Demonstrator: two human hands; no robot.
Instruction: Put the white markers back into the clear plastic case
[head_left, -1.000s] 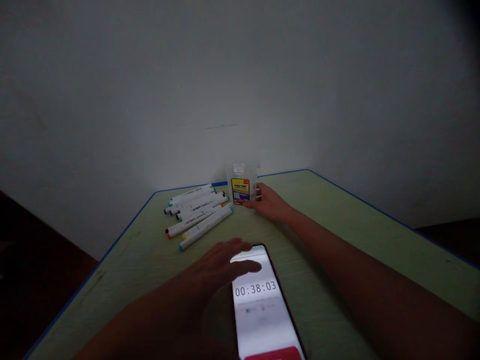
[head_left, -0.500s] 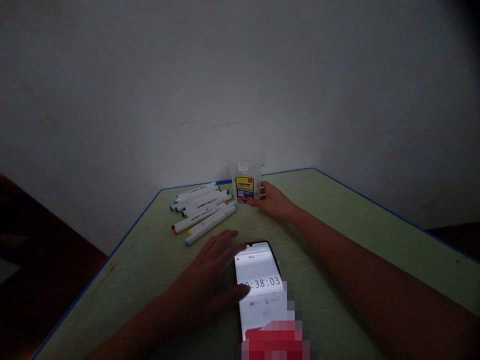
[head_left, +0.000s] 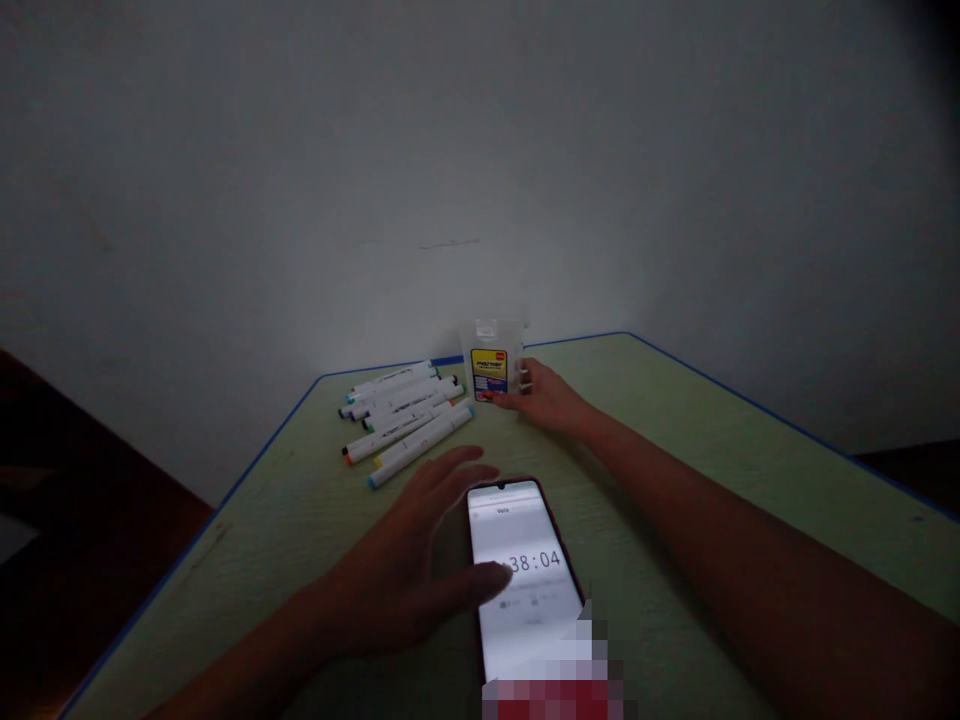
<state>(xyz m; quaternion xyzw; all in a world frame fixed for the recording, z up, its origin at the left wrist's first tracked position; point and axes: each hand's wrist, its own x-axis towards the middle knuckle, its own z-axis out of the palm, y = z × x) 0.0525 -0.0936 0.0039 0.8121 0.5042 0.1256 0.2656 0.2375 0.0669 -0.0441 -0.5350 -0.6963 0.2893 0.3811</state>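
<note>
A clear plastic marker case [head_left: 490,372] with a yellow and blue label stands upright at the back of the table. My right hand [head_left: 547,396] is closed on its right side, thumb across the lower front. Several white markers [head_left: 421,443] with coloured ends lie in a loose pile left of the case. My left hand [head_left: 412,555] is spread beside a lit phone [head_left: 517,540], its thumb over the left part of the screen and its fingers near the phone's top edge. Nothing is held in it.
The pale green table [head_left: 285,560] has a blue edge strip and meets a grey wall [head_left: 480,180] at the back. A pixelated red and white patch covers the phone's lower end. Dark floor shows at the left.
My left thumb has moved right over the screen, and the left fingers have spread wider from it. The timer digits went from 03 to 04. My right hand stays on the case.
</note>
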